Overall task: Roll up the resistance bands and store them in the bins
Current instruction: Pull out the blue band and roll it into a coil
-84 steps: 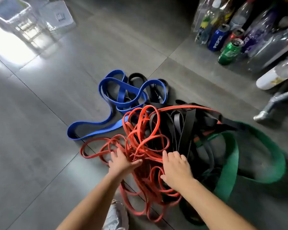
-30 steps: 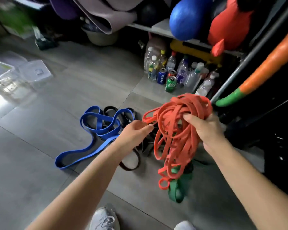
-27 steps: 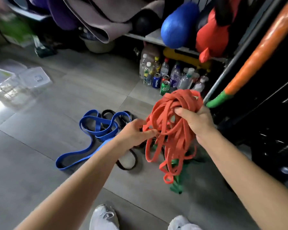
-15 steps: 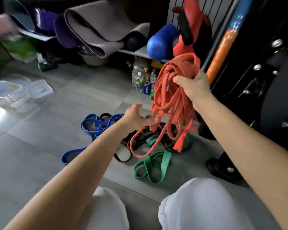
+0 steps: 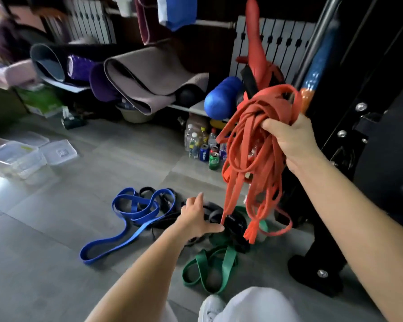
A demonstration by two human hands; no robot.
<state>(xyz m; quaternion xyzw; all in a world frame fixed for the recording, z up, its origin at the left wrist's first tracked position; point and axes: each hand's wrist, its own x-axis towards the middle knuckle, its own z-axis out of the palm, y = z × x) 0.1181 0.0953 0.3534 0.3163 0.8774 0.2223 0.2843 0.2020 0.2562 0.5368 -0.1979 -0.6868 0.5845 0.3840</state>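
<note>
My right hand (image 5: 289, 135) grips a tangled bunch of orange resistance bands (image 5: 254, 159), held up high so its loops hang down over the floor. Below it, my left hand (image 5: 196, 217) reaches out with spread fingers, its thumb touching one hanging orange strand. On the grey floor lie a blue band (image 5: 130, 214), black bands (image 5: 233, 224) and a green band (image 5: 209, 266). Clear plastic bins (image 5: 16, 156) with a loose lid (image 5: 59, 151) stand at the far left.
Bottles and cans (image 5: 204, 145) stand by a low shelf holding rolled mats (image 5: 144, 82) and a blue roller (image 5: 221, 101). A black machine base (image 5: 316, 273) and a steel post stand at the right. My knee and white shoe (image 5: 212, 307) show at the bottom.
My right hand has lifted the orange bunch off the pile and higher up. My left hand has let go of the strands and dropped lower. My view has tilted up toward the shelf.
</note>
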